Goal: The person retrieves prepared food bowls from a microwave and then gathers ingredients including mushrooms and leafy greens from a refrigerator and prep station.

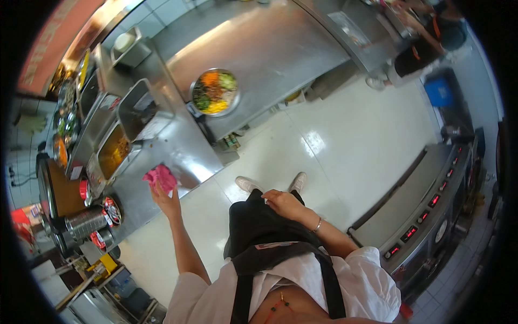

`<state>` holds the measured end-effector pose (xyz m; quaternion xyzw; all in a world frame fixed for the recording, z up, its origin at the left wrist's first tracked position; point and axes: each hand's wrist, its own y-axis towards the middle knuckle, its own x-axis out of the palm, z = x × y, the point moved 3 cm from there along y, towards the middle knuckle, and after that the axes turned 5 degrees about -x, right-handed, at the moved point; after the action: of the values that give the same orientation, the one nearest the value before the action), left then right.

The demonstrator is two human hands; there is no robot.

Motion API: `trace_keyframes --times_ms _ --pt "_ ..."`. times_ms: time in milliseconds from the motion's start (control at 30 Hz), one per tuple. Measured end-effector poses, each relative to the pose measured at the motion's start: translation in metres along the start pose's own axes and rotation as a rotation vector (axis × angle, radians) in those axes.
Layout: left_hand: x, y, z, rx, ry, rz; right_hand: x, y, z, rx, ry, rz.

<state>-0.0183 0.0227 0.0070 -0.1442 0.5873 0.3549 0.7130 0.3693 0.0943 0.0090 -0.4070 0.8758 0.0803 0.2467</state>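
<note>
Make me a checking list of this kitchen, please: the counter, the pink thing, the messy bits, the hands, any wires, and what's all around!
Surface: steel counter, shiny, mostly bare near the bowl.
Job's things: pink cloth, bunched, held at the counter's edge.
Clutter: metal bowl of mixed orange, green, yellow and dark food; steel food trays sunk in the counter; steel canister and red-lidded jars at the near end.
Grippers: left hand grips the cloth; right hand rests on the black apron, holding nothing.
Cables: nothing seen.
Surroundings: pale tiled floor; cooker panel with red lights on the right; another person far off.
</note>
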Motion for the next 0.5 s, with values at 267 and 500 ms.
trace_keyframes --times_ms 267,500 --pt "0.087 -0.179 0.102 0.166 -0.334 -0.776 -0.024 -0.071 0.086 0.163 0.081 0.141" --pt "0.094 -0.252 0.074 -0.082 0.209 -1.249 -0.020 -0.130 0.147 0.418 0.257 0.329"
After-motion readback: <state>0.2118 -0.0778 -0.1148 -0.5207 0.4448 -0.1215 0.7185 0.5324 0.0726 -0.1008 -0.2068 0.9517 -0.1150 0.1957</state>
